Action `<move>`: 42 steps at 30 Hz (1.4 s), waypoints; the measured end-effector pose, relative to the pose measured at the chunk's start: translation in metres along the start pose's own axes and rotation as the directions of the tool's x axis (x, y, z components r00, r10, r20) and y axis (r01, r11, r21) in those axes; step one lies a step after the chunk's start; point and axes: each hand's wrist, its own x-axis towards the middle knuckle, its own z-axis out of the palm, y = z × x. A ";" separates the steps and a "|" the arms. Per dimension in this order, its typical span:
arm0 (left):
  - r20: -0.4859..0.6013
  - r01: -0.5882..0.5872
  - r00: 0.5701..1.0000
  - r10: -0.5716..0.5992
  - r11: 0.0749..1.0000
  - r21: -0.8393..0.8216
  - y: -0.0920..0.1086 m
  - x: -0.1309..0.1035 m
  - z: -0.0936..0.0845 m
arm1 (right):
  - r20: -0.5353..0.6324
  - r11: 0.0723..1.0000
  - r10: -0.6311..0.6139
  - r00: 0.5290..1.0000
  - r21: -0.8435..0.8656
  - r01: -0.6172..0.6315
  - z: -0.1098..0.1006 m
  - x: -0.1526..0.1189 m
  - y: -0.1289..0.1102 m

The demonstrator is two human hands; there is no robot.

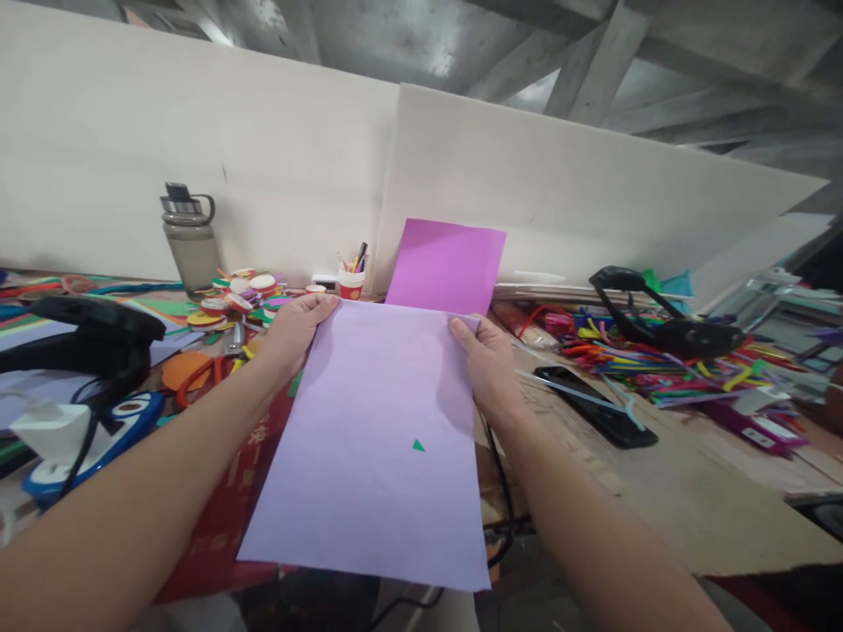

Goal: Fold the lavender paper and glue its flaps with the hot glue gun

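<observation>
A light purple sheet (pixel 382 421) is spread between my two hands, with a small green triangle (pixel 419 446) lying on it right of its middle. My left hand (pixel 303 325) pinches the sheet's far left corner between thumb and fingers. At the far right corner, my right hand (pixel 484 355) grips the same sheet, thumb on top. Behind it a brighter purple sheet (pixel 448 263) leans against the white board. Part of a red sheet (pixel 230 509) shows under the held paper on the left.
A bottle (pixel 190 250) and a paper cup (pixel 351 283) with pens stand at the back. On the right lie a black phone (pixel 596 408), coloured strips (pixel 632 355) and a black headset-like object (pixel 665 325). A blue power strip (pixel 98 448) is at the left.
</observation>
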 end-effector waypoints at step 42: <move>0.097 0.062 0.992 -0.082 0.980 0.191 -0.003 0.010 -0.023 | 0.044 0.973 -0.072 0.996 -0.217 0.080 0.002 -0.003 -0.006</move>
